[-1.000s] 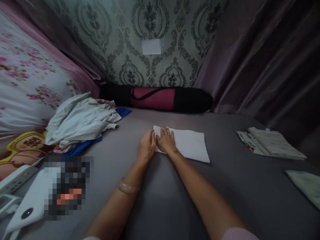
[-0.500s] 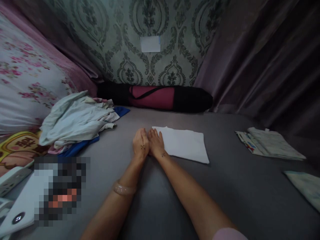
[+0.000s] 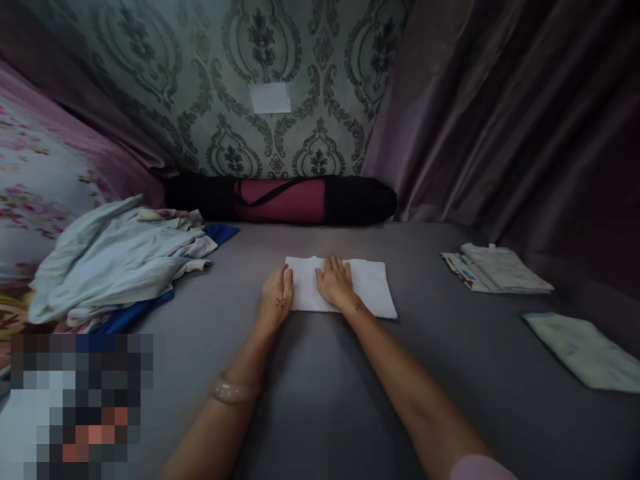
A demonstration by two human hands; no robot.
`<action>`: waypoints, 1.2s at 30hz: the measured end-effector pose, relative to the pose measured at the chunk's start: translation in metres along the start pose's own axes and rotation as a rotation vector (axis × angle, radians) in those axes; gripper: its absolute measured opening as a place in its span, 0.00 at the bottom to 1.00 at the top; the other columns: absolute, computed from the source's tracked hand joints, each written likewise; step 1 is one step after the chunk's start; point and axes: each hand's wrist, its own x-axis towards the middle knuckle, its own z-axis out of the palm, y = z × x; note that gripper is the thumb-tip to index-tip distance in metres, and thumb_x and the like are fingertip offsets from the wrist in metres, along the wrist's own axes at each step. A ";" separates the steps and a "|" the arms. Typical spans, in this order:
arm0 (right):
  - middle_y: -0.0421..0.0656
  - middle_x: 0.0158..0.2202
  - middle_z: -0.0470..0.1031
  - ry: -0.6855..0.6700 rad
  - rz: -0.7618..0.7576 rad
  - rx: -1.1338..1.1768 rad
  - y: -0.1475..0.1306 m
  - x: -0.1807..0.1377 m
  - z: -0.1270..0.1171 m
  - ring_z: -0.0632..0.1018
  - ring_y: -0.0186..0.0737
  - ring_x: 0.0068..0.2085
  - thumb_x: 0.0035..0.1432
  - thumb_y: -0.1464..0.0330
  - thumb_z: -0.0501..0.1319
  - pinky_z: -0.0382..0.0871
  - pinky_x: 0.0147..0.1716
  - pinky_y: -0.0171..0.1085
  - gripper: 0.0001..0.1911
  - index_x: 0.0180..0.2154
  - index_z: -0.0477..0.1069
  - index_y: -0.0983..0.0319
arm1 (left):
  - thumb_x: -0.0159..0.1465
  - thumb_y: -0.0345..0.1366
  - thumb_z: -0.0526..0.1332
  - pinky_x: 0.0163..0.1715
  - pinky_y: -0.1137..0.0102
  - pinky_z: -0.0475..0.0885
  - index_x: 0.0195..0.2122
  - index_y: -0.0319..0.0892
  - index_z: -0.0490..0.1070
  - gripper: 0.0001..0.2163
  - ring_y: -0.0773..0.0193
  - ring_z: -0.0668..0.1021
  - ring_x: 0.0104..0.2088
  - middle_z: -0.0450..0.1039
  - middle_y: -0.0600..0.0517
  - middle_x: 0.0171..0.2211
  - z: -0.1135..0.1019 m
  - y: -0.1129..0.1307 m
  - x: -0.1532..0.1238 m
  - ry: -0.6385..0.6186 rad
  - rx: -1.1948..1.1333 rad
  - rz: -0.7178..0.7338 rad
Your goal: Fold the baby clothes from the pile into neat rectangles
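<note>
A folded white cloth (image 3: 367,287) lies flat on the grey bed sheet in front of me. My right hand (image 3: 336,280) rests palm down on the left half of this cloth, fingers spread and pointing away from me. At the cloth's left edge is my left hand (image 3: 277,293), turned on its side with the fingers stretched forward and nothing visible in them. Its thumb side faces up, and its palm is hidden.
Crumpled pale clothes (image 3: 110,253) lie in a heap to the left. Folded patterned garments (image 3: 507,270) and another folded piece (image 3: 587,350) are at the right. A long black and pink bag (image 3: 283,200) lies along the wall. A blurred patch covers the lower left.
My right hand has slid right across the white cloth, away from my left hand. My left hand stays at the cloth's left edge. The view has turned slightly right.
</note>
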 end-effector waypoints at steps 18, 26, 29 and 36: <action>0.50 0.69 0.43 -0.051 0.066 -0.139 0.104 -0.040 -0.017 0.46 0.45 0.68 0.67 0.56 0.39 0.35 0.64 0.50 0.34 0.66 0.46 0.69 | 0.69 0.49 0.42 0.63 0.53 0.47 0.67 0.43 0.50 0.27 0.51 0.49 0.68 0.46 0.47 0.68 0.005 -0.003 -0.008 -0.571 0.414 0.042; 0.55 0.66 0.53 0.013 0.299 -0.133 0.130 -0.060 -0.031 0.54 0.49 0.65 0.67 0.61 0.41 0.43 0.62 0.48 0.31 0.64 0.51 0.73 | 0.69 0.46 0.44 0.61 0.60 0.54 0.62 0.33 0.58 0.26 0.50 0.59 0.64 0.55 0.37 0.64 0.009 -0.009 -0.006 -0.380 0.431 -0.013; 0.58 0.60 0.63 0.093 0.343 -0.161 0.125 -0.069 -0.036 0.63 0.53 0.61 0.67 0.62 0.44 0.52 0.58 0.47 0.26 0.57 0.65 0.71 | 0.68 0.45 0.45 0.56 0.61 0.62 0.53 0.31 0.67 0.24 0.49 0.68 0.57 0.65 0.35 0.56 0.007 -0.011 -0.004 -0.228 0.440 -0.151; 0.61 0.50 0.70 0.150 0.451 -0.071 0.104 -0.072 -0.041 0.72 0.52 0.53 0.64 0.66 0.49 0.63 0.49 0.43 0.21 0.48 0.73 0.70 | 0.64 0.48 0.51 0.53 0.59 0.63 0.43 0.30 0.73 0.23 0.44 0.69 0.54 0.66 0.31 0.52 0.000 -0.001 -0.002 -0.209 0.447 -0.289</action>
